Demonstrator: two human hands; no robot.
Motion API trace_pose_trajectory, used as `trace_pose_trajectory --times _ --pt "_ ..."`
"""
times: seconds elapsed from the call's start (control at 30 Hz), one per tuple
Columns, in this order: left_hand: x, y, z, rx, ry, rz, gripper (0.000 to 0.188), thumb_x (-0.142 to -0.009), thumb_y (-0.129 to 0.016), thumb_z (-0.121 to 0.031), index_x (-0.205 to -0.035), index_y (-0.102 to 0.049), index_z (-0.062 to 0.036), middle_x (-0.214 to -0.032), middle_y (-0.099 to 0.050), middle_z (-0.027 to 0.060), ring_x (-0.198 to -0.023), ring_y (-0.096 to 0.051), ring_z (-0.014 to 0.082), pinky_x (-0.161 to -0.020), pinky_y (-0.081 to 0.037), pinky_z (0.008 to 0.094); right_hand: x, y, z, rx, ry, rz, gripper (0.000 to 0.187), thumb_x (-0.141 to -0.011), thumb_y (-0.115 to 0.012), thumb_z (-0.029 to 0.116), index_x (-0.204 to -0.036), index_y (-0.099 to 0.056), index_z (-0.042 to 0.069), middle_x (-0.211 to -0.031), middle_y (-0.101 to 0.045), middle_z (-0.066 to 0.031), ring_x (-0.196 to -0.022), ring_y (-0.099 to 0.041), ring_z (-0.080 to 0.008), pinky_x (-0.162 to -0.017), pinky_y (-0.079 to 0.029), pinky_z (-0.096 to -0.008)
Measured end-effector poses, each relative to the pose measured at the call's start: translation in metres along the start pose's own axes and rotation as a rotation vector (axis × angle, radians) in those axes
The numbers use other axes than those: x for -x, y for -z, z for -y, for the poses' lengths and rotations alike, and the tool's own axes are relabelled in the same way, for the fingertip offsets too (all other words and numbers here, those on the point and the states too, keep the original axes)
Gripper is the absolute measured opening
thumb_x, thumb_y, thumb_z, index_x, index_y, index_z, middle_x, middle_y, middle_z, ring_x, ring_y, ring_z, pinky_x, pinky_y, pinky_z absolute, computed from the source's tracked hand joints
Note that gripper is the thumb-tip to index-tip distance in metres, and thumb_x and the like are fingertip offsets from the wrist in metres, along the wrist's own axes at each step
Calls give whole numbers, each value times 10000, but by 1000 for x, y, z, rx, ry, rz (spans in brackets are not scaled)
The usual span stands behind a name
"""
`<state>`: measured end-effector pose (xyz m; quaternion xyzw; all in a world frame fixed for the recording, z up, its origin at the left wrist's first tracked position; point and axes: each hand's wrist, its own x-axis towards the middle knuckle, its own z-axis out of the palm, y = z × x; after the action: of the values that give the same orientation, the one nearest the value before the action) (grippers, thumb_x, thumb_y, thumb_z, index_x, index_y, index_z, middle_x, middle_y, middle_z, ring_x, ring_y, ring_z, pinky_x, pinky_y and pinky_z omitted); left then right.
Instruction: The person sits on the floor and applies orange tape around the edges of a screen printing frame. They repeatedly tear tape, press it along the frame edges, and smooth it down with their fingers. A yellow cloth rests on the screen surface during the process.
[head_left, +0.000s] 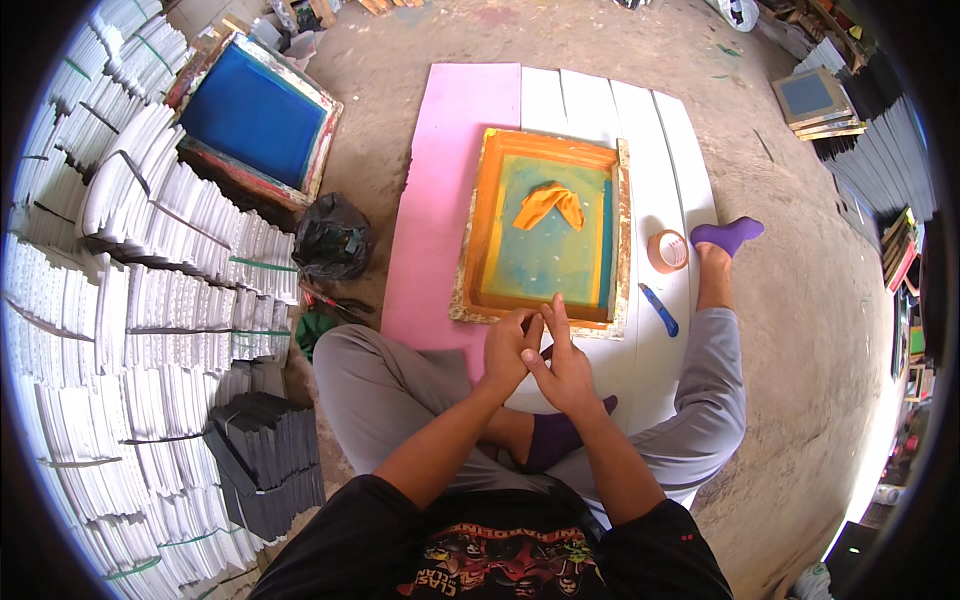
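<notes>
In front of my lap, my left hand and my right hand meet. The left fingers are curled closed against the right hand; what they hold, if anything, is hidden. My right hand has its thumb and at least one finger stretched out, with nothing visible gripped in it. Just beyond them lies a screen printing frame, orange along its inner edges, with blue-green mesh. A crumpled orange cloth rests on that mesh. To the frame's right are a roll of brown tape and a blue utility knife.
Pink and white sheets cover the floor under the frame. Stacked white bundles line the left side, with a black bag and red-handled pliers beside them. A blue screen frame leans there. My legs flank the work.
</notes>
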<state>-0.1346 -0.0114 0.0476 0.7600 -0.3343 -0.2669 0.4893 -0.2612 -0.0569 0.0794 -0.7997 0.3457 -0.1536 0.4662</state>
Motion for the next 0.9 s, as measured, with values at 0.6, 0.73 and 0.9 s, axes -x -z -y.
trace_pose_trajectory --times 0.6,0.73,0.9 --pt "-27 51 55 219 60 145 162 -979 -685 -129 -989 -713 30 -822 -722 94 -758 -689 141 -676 -546 315 -38 -32 -28 -572 -271 -129 432 -1078 -627 253 -1437 -571 20 -1204 -709 -125 -800 -665 -119 -722 -553 -273" --pt "-32 64 56 550 190 259 162 -1010 -658 -121 -971 -692 32 -816 -699 56 -737 -658 121 -676 -540 279 -62 -54 -38 -867 -306 7 268 -1034 -691 162 -1243 -721 -4 -1001 -740 -66 -770 -636 -110 -707 -546 -264" --pt "-39 84 57 553 287 212 175 -1005 -662 -122 -944 -687 40 -794 -692 58 -703 -645 119 -649 -537 275 -81 -78 -20 -888 -247 11 231 -1018 -719 164 -1181 -743 3 -932 -736 -54 -752 -633 -113 -683 -536 -270"
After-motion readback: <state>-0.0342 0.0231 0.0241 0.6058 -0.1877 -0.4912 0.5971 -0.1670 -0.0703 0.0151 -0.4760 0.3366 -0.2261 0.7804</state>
